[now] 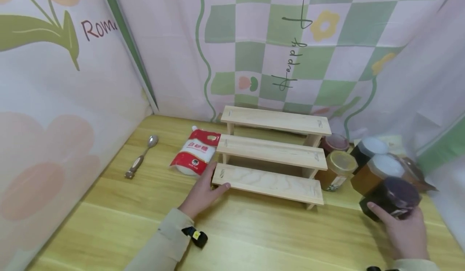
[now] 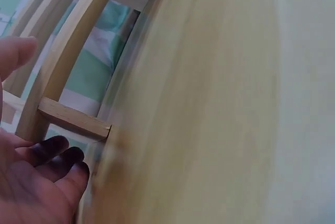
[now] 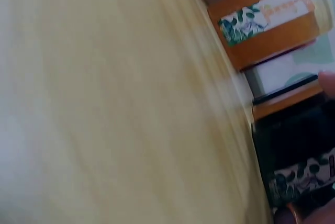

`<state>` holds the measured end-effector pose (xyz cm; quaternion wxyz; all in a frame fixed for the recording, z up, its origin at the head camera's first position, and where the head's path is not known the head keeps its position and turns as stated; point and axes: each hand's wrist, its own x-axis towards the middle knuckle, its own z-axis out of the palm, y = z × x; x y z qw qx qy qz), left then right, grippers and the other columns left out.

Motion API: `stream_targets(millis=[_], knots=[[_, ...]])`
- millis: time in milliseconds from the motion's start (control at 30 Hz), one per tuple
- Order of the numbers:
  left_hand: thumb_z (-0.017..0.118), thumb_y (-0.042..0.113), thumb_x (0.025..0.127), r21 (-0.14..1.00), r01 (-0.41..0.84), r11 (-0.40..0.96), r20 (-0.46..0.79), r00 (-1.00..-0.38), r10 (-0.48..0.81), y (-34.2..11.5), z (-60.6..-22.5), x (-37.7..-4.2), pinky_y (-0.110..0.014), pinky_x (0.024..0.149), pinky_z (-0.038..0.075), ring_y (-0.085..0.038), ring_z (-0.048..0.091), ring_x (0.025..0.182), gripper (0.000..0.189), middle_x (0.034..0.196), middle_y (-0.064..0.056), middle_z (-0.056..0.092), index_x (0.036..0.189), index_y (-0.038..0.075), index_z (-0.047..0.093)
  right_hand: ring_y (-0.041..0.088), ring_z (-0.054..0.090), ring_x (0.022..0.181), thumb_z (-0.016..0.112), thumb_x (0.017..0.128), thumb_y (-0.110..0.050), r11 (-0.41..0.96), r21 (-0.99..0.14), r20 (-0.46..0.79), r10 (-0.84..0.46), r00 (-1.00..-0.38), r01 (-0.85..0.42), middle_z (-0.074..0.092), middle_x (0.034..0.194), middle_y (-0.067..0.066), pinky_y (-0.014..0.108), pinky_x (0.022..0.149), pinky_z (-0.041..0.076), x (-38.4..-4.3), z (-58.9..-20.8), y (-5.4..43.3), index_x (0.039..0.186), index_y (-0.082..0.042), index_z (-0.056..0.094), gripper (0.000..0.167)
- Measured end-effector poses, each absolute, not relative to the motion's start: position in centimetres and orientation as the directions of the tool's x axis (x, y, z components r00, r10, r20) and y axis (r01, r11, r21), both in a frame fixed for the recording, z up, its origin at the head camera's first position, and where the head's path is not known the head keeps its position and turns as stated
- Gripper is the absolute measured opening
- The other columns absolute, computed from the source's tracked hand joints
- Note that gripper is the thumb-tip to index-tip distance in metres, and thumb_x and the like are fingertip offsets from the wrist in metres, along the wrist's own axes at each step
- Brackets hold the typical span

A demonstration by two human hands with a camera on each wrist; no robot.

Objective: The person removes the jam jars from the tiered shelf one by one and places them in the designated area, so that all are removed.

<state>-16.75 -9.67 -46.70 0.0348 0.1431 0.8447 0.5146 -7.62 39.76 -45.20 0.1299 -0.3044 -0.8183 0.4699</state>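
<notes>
A three-tier wooden step shelf [image 1: 267,184] stands on the table. My left hand [image 1: 203,194] holds the left end of its lowest step, thumb at the front edge and fingers round the end. In the left wrist view, the curled fingers [image 2: 57,166] are beside the shelf's leg [image 2: 76,116]. At the right, my right hand [image 1: 407,230] grips a dark jar [image 1: 390,200] with a dark lid, tilted in the head view. The right wrist view shows the same jar [image 3: 298,140] with a leafy label. Near it stands an amber jar [image 1: 375,174] with a pale lid.
Right of the shelf are a gold-lidded jar [image 1: 336,170], a reddish-lidded jar [image 1: 334,143], another dark jar [image 1: 363,154] and a brown packet [image 1: 415,174]. A red-and-white sugar bag [image 1: 196,150] lies left of the shelf, and a spoon [image 1: 141,158] farther left. Printed curtains [image 1: 174,53] stand behind.
</notes>
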Motion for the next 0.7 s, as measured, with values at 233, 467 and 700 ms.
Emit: stream_targets(millis=[233, 467, 700], knots=[[0.069, 0.058, 0.089, 0.898, 0.102, 0.428, -0.005, -0.970, 0.242, -9.2, -46.8, -17.1, -0.057, 0.117, 0.027, -0.031, 0.023, 0.149, 0.102, 0.166, -0.010, 0.020, 0.161, 0.012, 0.015, 0.057, 0.024, 0.138, 0.072, 0.092, -0.041, 0.539, -0.762, -0.089, 0.461, -0.883, 0.359, 0.026, 0.153, 0.039, 0.066, 0.116, 0.013, -8.0, -45.2, 42.2, 0.158, 0.004, 0.013, 0.099], [0.081, 0.052, 0.081, 0.922, 0.062, 0.382, -0.021, -0.978, 0.209, -8.7, -47.1, -17.9, -0.056, 0.117, 0.027, -0.031, 0.027, 0.148, 0.108, 0.163, -0.009, 0.027, 0.161, 0.013, 0.019, 0.066, 0.024, 0.130, 0.075, 0.090, -0.040, 0.646, -0.713, -0.073, 0.321, -0.944, 0.274, 0.025, 0.147, 0.046, 0.075, 0.108, 0.014, -8.5, -45.7, 44.1, 0.155, 0.011, 0.010, 0.104], [0.084, 0.047, 0.079, 0.925, 0.085, 0.371, 0.000, -0.975, 0.223, -8.7, -47.4, -18.1, -0.054, 0.117, 0.028, -0.030, 0.030, 0.147, 0.108, 0.161, -0.007, 0.031, 0.160, 0.014, 0.021, 0.070, 0.025, 0.125, 0.072, 0.091, -0.046, 0.699, -0.648, -0.121, 0.298, -0.947, 0.303, 0.022, 0.144, 0.051, 0.080, 0.100, 0.020, -8.8, -45.6, 45.1, 0.151, 0.017, 0.005, 0.110]])
